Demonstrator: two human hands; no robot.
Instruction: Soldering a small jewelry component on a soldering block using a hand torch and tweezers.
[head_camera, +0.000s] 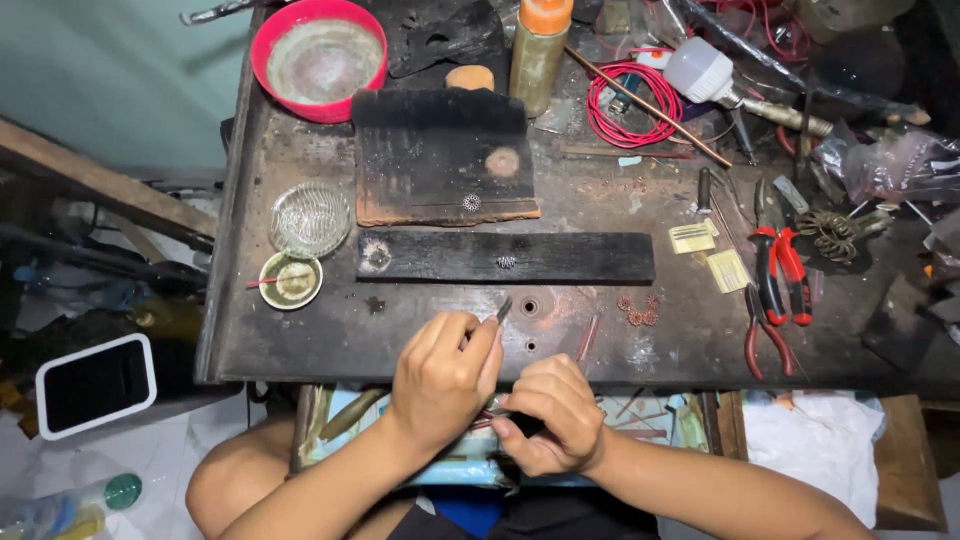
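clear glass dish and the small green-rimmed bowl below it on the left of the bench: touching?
Cannot tell. In the head view the glass dish sits directly above the green-rimmed bowl; their rims meet or overlap in the image, with no plain gap or contact visible.

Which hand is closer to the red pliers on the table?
The right hand. It sits lower left of the red pliers, near the table's front edge. The left hand, holding a thin metal tool, is farther left, away from them.

The worktop is dark, rust-stained brown. A red bowl has a grey inside. The pliers have red handles. Red wire lies coiled. The bottle is olive, capped orange. The wooden strip is charred black.
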